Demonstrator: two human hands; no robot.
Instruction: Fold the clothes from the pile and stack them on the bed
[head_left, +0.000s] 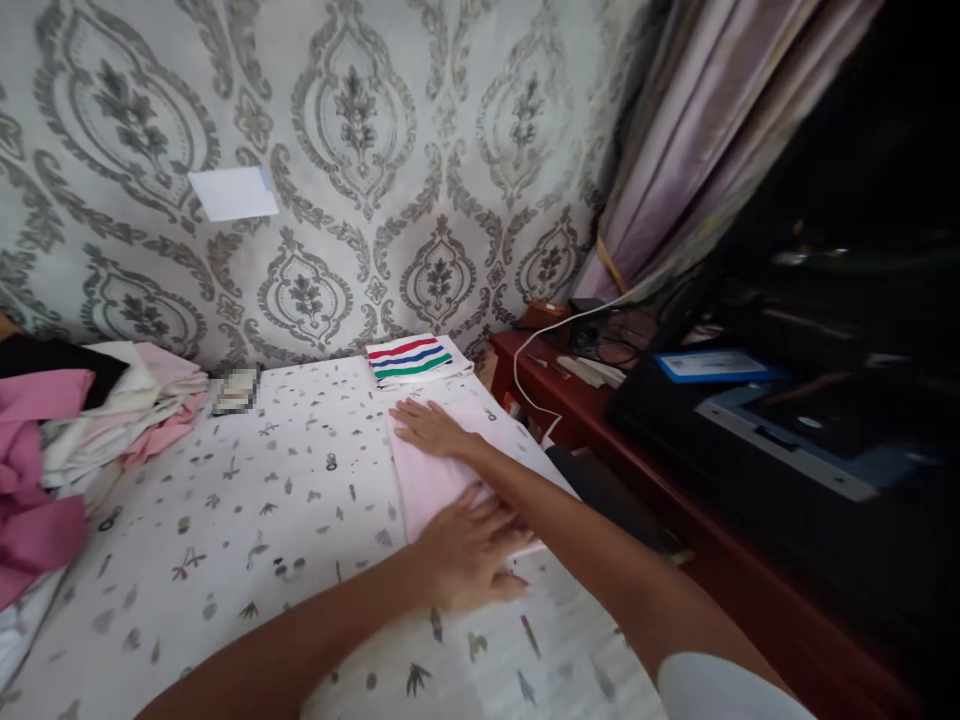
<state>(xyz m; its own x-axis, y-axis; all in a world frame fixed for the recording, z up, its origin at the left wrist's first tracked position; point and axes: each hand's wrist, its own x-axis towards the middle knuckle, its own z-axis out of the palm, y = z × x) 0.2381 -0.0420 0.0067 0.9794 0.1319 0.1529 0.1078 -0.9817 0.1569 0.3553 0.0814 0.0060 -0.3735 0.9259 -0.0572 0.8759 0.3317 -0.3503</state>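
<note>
pale pink cloth (433, 484), flat on printed sheet (300, 530)

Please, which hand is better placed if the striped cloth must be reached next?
Probably the right hand: it lies flat on the far part of the pink cloth, close to the striped cloth. The left hand is at the near edge, farther away.

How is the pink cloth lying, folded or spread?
Probably folded: the pink cloth forms a compact rectangle under the right hand; separate layers are unclear.
</note>
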